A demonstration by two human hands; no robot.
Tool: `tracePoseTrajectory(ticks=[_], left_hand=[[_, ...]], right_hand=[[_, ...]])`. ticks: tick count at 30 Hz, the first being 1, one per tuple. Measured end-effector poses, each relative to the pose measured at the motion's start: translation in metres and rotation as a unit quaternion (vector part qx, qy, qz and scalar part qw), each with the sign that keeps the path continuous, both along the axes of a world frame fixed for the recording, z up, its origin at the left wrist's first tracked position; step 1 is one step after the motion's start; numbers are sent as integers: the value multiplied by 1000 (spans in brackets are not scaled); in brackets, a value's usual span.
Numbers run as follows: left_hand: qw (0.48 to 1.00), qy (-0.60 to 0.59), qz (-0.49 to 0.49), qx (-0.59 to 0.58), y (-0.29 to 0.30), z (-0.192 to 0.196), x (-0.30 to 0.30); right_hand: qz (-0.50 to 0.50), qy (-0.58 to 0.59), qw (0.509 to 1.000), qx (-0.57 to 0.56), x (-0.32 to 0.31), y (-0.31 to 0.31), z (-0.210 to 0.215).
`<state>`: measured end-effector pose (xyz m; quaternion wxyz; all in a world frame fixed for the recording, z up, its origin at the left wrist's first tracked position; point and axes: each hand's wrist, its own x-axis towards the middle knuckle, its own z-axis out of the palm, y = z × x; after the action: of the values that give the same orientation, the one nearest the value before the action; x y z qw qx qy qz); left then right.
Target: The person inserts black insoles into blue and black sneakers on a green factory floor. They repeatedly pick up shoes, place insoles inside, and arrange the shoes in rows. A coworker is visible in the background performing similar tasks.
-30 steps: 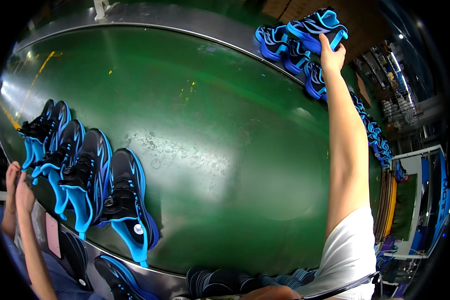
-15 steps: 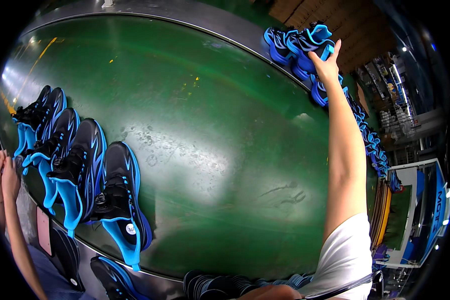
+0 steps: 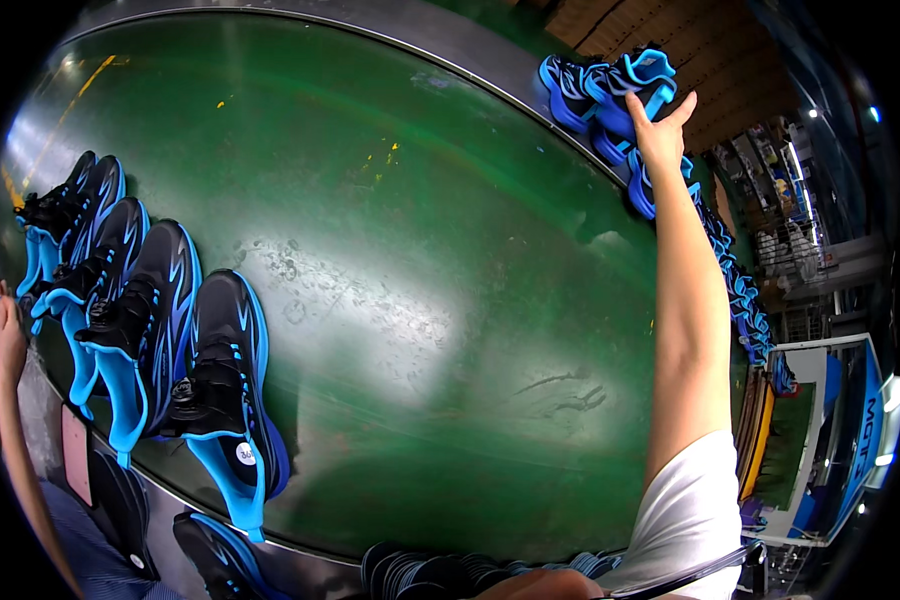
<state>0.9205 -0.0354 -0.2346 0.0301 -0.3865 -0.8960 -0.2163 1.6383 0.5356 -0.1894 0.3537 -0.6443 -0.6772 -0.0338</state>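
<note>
The blue sneaker point(image 3: 638, 82) was clamped by the right hand point(image 3: 658, 135); a firm grip was needed. The left hand's state could not be told.

shoes point(image 3: 220, 390): black, blue flame streaks, cyan soles | belt point(image 3: 420, 300): glossy green

Right arm stretched straight out, right hand point(image 3: 658, 135) raised (fingers curled closed), left hand unseen
</note>
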Motion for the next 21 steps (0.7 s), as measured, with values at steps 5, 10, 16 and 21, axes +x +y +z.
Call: tracePoseTrajectory(ticks=[5, 10, 16, 21], left_hand=[[996, -81, 20, 37, -5, -1, 3], [988, -136, 28, 64, 6, -7, 10], [979, -180, 44, 84, -1, -5, 18], [971, -209, 53, 101, -4, -3, 27]], right_hand=[[-19, 62, 998, 26, -7, 13, -21], [9, 23, 993, -115, 10, 15, -12], [66, -103, 989, -81, 5, 10, -19], [151, 2, 983, -99, 24, 25, -29]])
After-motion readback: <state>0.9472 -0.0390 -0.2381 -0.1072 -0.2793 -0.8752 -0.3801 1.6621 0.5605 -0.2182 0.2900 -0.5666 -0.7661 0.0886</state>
